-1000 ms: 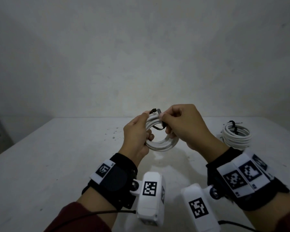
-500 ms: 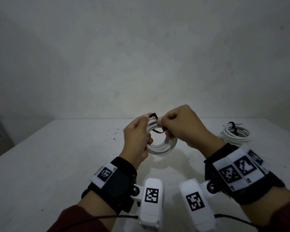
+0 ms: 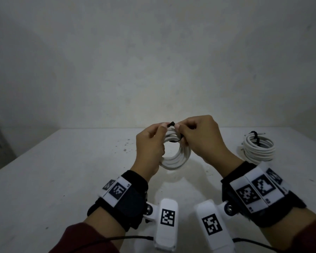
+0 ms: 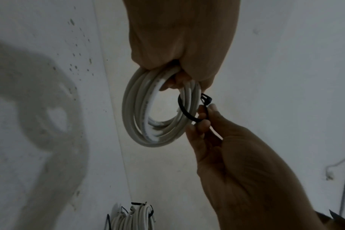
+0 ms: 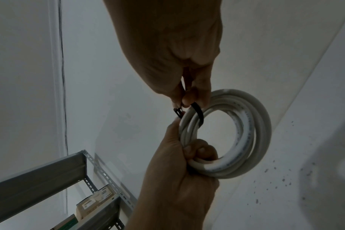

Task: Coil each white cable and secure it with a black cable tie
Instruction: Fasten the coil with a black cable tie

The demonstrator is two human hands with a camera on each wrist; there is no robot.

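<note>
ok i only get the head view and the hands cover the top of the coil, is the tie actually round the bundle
observer: yes. The left wrist view shows the black cable tie looped round the white cable coil, loose, with a gap between band and strands.
operator: whats the right hand doing underneath
observer: in that same view the right hand pinches the tie just below the coil.
operator: and how does the left hold the coil
observer: the right wrist view shows the left hand with its fingers curled through the coil's opening, round the strands.
</note>
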